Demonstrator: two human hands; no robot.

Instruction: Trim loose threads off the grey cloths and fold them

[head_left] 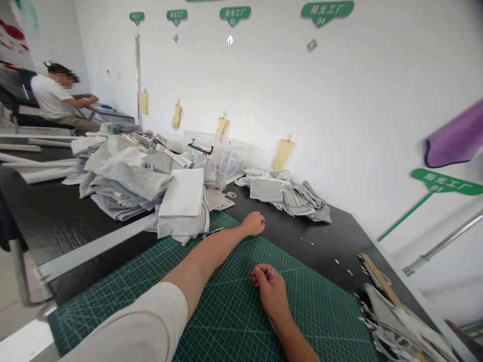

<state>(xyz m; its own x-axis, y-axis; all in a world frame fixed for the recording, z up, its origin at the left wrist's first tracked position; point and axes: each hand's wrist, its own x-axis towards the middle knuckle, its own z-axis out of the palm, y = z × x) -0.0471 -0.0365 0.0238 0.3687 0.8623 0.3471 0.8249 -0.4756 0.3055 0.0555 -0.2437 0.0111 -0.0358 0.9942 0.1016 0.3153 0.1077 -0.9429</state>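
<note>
My left hand (254, 223) reaches to the far edge of the green cutting mat (226, 281). Its fingers are curled closed, and whatever they may hold is hidden. Nearer to me, my right hand (269, 287) hovers over the mat with its fingers curled in and the thumb against them; nothing shows in it. Left of my left hand, a large heap of grey and white fabric pieces (130, 176) has a white rectangular sheet (181, 192) lying on it. A dark-blue tool (214, 232), perhaps scissors, lies partly hidden beside my left forearm.
A smaller fabric stack (281, 193) lies beyond the mat, before a clear plastic box (236, 158). Fabric scraps (400, 322) and a wooden strip (381, 279) lie at right. A grey bar (98, 246) crosses the table's left. Another person (56, 98) sits far left.
</note>
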